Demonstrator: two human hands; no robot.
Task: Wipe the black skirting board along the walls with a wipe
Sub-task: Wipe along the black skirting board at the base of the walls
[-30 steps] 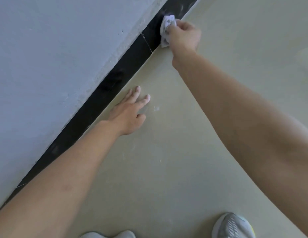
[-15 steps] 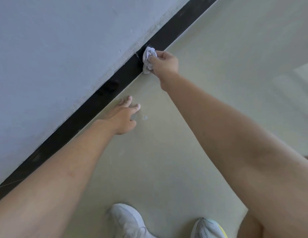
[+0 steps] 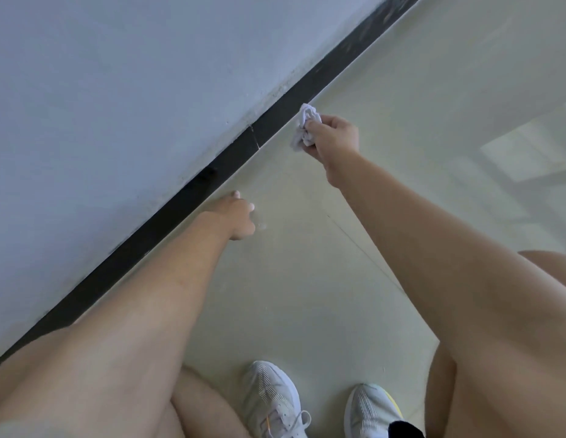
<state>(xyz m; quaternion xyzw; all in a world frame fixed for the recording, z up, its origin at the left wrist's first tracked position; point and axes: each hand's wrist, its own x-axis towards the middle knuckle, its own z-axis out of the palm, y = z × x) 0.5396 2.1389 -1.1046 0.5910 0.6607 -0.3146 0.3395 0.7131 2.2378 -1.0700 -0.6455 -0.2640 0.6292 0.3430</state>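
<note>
- My right arm reaches forward and is almost straight, aimed at the foot of the grey wall [image 3: 117,90].
- My right hand [image 3: 335,137] grips a crumpled white wipe [image 3: 305,128], with fingers and thumb curled round it.
- The wipe's top corner meets the lower edge of the black skirting [image 3: 272,124], right where it joins the pale floor [image 3: 307,279]. The rest of the wipe hangs just over the floor.
- My left arm stretches forward alongside the skirting, nearer to me than the right.
- My left hand [image 3: 240,218] holds nothing. Its fingers bend down toward the floor just beside the skirting, and I cannot tell whether they press on it.
- My two white shoes [image 3: 272,396] stand on the floor beneath me.
</note>
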